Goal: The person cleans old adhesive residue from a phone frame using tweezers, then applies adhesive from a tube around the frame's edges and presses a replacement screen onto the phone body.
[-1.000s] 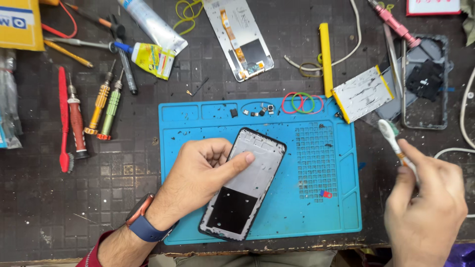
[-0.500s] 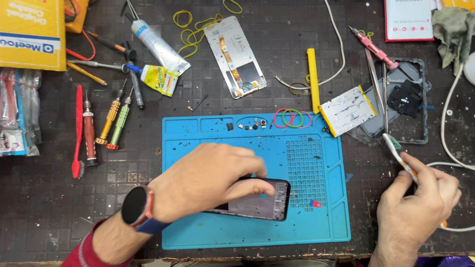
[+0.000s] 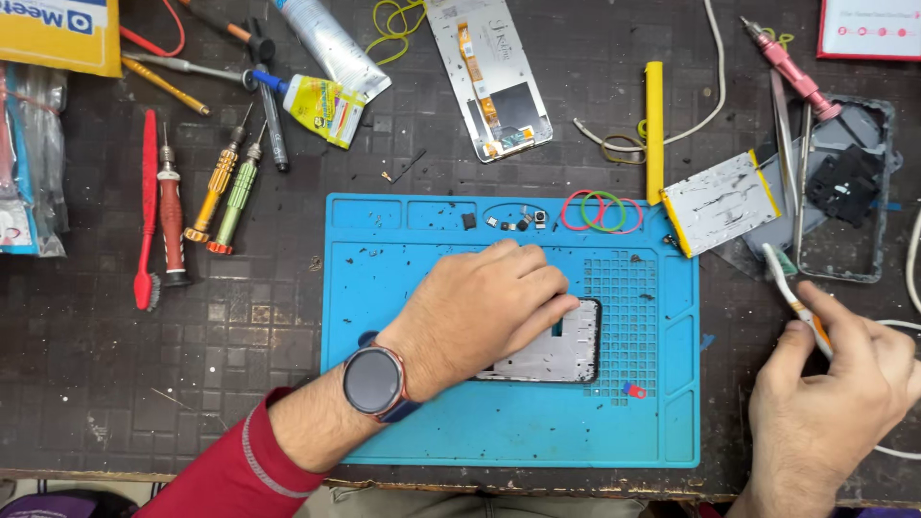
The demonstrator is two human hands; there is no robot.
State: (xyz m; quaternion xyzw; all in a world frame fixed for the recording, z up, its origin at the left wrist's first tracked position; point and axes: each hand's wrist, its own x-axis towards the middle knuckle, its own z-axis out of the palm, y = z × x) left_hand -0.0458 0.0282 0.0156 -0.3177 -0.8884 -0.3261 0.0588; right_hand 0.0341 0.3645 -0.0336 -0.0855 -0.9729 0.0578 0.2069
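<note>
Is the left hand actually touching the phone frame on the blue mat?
Touching. The head view shows the left hand lying flat over the phone frame, fingers pressed onto it, on the blue mat.

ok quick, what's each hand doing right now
Left hand: palm down, pressing the phone frame flat on the blue mat.
Right hand: closed on tweezers.

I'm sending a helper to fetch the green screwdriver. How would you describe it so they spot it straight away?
Start at the blue mat in the middle of the dark bench and look just beyond its upper left corner. Three screwdrivers lie there side by side: red, yellow, then green. The green one is nearest the mat, the only green handle, with an orange tip end.
</note>
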